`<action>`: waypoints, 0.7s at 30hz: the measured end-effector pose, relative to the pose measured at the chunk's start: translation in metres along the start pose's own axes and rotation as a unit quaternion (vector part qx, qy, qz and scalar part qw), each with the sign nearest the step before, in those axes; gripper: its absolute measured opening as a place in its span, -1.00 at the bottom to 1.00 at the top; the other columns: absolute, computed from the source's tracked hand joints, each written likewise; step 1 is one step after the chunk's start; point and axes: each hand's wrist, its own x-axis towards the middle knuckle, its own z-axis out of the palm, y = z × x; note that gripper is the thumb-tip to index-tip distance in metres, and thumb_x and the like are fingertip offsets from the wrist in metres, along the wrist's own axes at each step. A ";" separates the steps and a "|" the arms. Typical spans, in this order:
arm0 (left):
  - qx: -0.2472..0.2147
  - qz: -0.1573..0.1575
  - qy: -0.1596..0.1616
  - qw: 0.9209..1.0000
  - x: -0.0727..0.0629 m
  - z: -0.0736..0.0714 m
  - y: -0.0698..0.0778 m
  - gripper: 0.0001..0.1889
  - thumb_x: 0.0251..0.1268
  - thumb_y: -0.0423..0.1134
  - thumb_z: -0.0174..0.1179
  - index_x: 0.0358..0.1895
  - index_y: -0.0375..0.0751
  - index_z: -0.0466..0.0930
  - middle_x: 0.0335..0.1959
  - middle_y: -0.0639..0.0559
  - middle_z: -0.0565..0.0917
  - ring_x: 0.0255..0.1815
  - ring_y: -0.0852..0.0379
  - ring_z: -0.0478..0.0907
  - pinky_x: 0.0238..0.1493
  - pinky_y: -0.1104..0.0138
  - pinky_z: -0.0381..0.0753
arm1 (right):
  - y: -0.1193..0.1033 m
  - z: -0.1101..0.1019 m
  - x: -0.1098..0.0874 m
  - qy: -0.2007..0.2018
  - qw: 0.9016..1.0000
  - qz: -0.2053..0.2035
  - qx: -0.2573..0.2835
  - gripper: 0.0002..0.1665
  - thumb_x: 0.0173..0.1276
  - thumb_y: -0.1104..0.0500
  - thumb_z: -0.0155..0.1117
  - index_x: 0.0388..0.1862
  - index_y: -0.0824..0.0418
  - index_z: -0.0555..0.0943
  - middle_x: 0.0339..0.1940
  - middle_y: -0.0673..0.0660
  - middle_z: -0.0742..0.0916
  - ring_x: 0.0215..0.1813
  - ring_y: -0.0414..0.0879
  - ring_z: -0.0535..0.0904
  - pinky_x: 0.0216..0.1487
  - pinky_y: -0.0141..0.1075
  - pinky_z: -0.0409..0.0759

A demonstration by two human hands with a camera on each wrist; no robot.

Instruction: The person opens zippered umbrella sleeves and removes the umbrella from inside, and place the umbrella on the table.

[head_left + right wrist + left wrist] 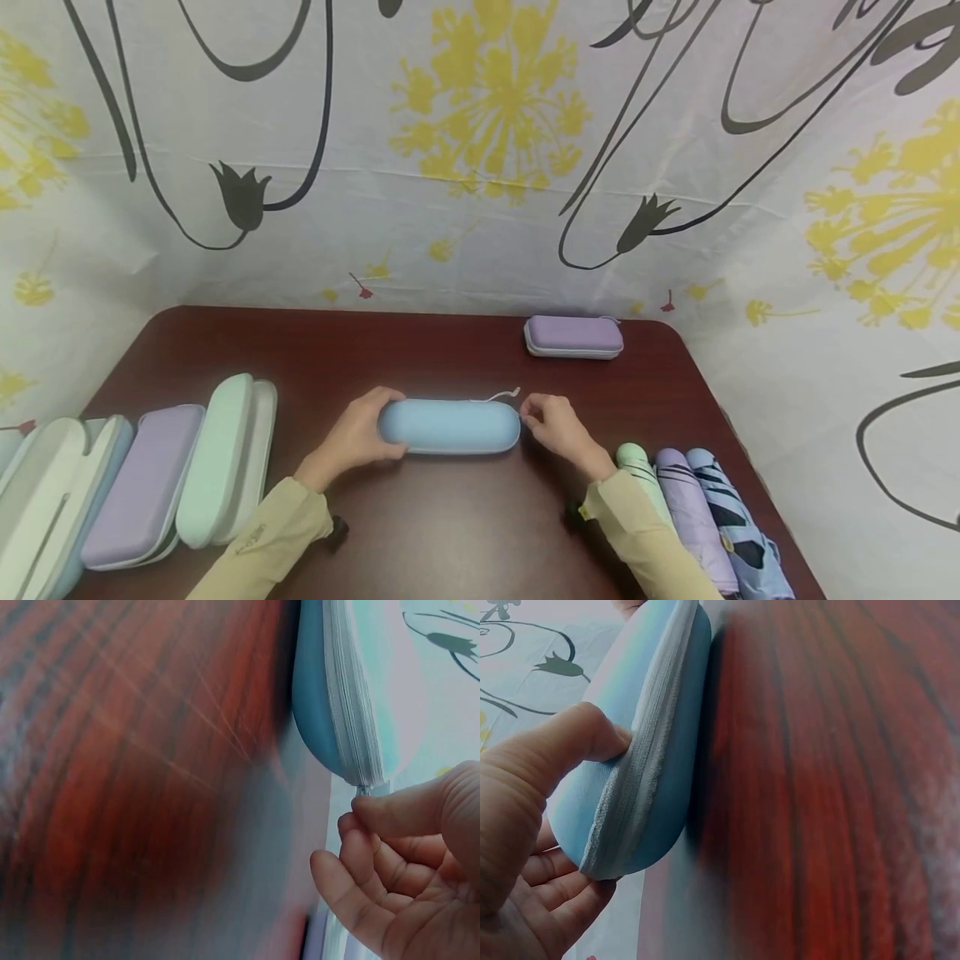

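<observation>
A light blue zippered case lies on the table in the middle of the head view, with a pale wrist loop at its back edge. My left hand grips its left end, thumb on the near side and fingers behind. The left wrist view shows that thumb beside the grey zipper band. At the other end my right hand pinches the small metal zipper pull between thumb and fingertip. The zipper looks closed along the visible edges.
On the left lie a green case, a purple case and white-and-blue cases. Another purple case sits at the back right. Green, purple and blue folded umbrellas lie by my right forearm.
</observation>
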 end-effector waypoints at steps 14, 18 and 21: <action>-0.019 -0.009 0.028 0.999 -0.001 0.002 0.001 -0.35 -0.36 -0.22 0.52 -0.02 -0.27 0.53 -0.09 -0.07 0.58 -0.13 -0.02 0.53 -0.13 0.06 0.57 | -0.004 0.011 -0.023 0.049 0.999 0.007 0.007 -0.82 0.08 0.43 0.32 -0.50 0.17 0.59 -0.55 -0.07 0.62 -0.51 -0.25 0.40 -0.46 -0.38 0.44; -0.007 -0.030 0.037 0.999 -0.002 0.005 0.002 -0.34 -0.36 -0.20 0.52 -0.02 -0.30 0.53 -0.08 -0.10 0.58 -0.13 -0.04 0.53 -0.13 0.05 0.57 | -0.012 0.015 -0.027 0.052 0.998 0.014 0.029 -0.86 0.09 0.41 0.30 -0.50 0.18 0.61 -0.55 -0.06 0.63 -0.52 -0.27 0.40 -0.46 -0.41 0.45; 0.002 -0.043 0.038 0.998 -0.002 0.006 0.004 -0.34 -0.34 -0.17 0.51 -0.01 -0.32 0.52 -0.09 -0.12 0.58 -0.14 -0.04 0.53 -0.14 0.06 0.57 | -0.015 0.017 -0.027 0.056 0.997 0.025 0.047 -0.87 0.10 0.40 0.30 -0.50 0.20 0.61 -0.57 -0.05 0.63 -0.56 -0.30 0.43 -0.47 -0.42 0.47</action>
